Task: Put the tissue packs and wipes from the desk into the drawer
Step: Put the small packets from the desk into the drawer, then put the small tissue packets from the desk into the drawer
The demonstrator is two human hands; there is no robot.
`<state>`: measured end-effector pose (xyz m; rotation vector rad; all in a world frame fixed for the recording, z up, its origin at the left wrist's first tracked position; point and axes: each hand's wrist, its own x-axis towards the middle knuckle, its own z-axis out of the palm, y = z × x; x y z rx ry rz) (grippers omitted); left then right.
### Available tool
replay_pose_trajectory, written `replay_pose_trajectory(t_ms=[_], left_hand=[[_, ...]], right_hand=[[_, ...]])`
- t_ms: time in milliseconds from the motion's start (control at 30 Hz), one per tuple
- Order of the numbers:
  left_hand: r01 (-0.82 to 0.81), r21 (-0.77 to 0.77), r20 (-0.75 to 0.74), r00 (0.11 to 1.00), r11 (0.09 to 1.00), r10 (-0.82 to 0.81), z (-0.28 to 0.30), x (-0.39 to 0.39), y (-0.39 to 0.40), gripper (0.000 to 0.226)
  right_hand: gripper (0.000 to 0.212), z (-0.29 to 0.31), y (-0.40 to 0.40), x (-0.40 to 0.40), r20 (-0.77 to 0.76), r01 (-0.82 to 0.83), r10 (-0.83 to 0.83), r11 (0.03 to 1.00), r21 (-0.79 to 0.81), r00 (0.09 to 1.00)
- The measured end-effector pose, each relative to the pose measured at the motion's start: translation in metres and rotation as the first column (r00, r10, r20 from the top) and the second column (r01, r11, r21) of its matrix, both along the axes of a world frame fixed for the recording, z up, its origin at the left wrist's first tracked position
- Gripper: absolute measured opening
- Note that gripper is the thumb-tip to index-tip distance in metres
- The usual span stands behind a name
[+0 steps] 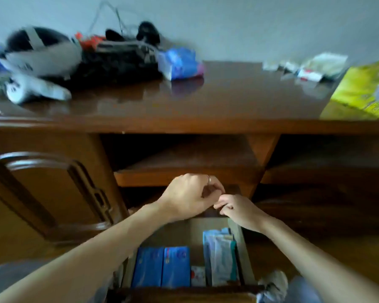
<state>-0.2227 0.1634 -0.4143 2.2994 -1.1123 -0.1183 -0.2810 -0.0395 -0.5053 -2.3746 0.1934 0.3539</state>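
Observation:
The drawer (pixel 245 254) stands pulled out below the desk. In it lie two blue packs (pixel 162 266), a pale blue wipes pack (pixel 220 256) and a small white and red pack (pixel 197 275). My left hand (pixel 188 195) and my right hand (pixel 239 212) meet over the drawer's back end, fingers curled and touching; I cannot tell whether they hold anything. On the desk top a blue tissue pack (pixel 179 62) lies near the middle back, several small white packs (pixel 309 66) at the back right and a yellow pack (pixel 363 88) at the right edge.
A white headset (pixel 42 53), a white controller (pixel 31 88) and a black bag with cables (pixel 118 60) crowd the desk's back left. A closed cabinet door (pixel 42 193) is at the left. An open shelf (pixel 184 165) sits above the drawer.

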Motion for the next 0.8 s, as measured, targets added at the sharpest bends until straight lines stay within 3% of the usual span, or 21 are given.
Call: replay_pose_trajectory(t_ms=[133, 267, 467, 667, 800], left_hand=[[-0.04, -0.201, 0.299, 0.949, 0.979, 0.1, 0.103, 0.02, -0.015, 0.022], [-0.184, -0.25, 0.396, 0.876, 0.951, 0.274, 0.17, 0.06, -0.032, 0.023], [-0.273, -0.167, 0.264, 0.913, 0.948, 0.309, 0.201, 0.13, -0.079, 0.022], [-0.226, -0.025, 0.273, 0.935, 0.974, 0.224, 0.182, 0.201, -0.163, 0.024], [-0.157, 0.027, 0.251, 0.957, 0.987, 0.145, 0.174, 0.239, -0.234, 0.027]], right_hand=[[0.038, 0.123, -0.02, -0.005, 0.349, 0.131, -0.107, 0.99, -0.047, 0.931], [0.039, 0.218, -0.045, 0.004, 0.579, 0.225, -0.112, 0.966, -0.127, 0.808], [0.026, 0.282, -0.106, 0.059, 0.494, 0.383, -0.196, 0.87, -0.31, 0.847], [0.059, 0.281, -0.187, 0.136, 0.368, 0.511, -0.372, 0.744, -0.43, 0.852], [0.068, 0.271, -0.236, 0.186, 0.349, 0.607, -0.497, 0.639, -0.472, 0.794]])
